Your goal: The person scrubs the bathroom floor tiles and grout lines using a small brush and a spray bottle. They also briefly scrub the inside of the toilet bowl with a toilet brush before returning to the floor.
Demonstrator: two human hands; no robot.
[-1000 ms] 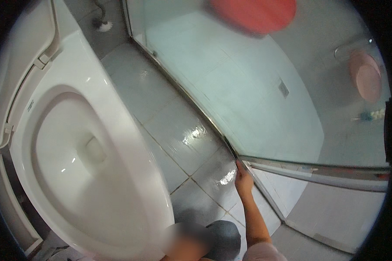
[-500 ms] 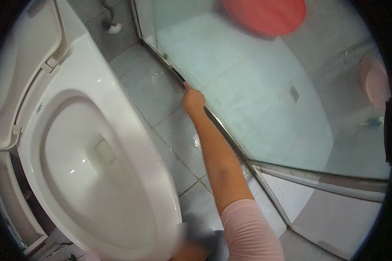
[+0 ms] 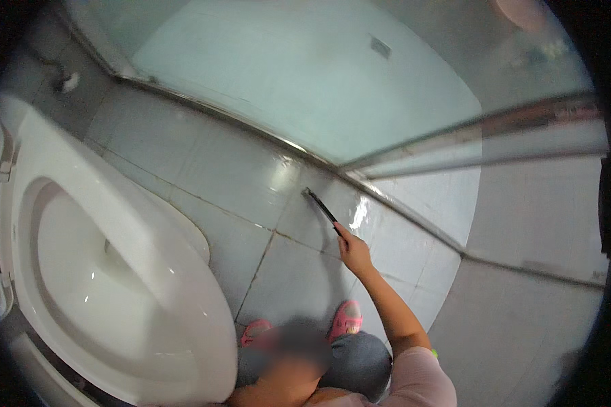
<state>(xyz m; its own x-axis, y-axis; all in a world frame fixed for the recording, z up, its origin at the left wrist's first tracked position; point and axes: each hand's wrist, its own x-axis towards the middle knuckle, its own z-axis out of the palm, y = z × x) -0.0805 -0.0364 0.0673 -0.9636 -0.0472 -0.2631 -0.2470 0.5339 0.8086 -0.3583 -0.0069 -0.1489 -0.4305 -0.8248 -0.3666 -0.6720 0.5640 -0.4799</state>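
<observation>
My right hand (image 3: 353, 251) is closed around a slim black-handled tool (image 3: 324, 210). Its small pale tip is over the grey tiled floor (image 3: 231, 183), close to the metal track (image 3: 251, 124) at the foot of the glass shower screen. Whether the tip touches the tiles I cannot tell, and the head is too small to identify. At the bottom centre, a bare arm comes in over my lap and fades into a dark blurred patch. My left hand (image 3: 299, 349) seems to be in that blur, with its fingers hidden.
A white toilet (image 3: 183, 285) with its lid raised fills the left side. Behind it a white-headed brush (image 3: 68, 82) stands in the corner. Beyond the glass screen lies a pale shower floor with a drain (image 3: 380, 47). Pink shoes (image 3: 346, 317) are on my feet. Some tiles shine with glare.
My right hand has left the screen's track and drawn back nearer to me, bringing the black-handled tool into plain sight. The view has shifted, showing my shoes; the red basin is out of view.
</observation>
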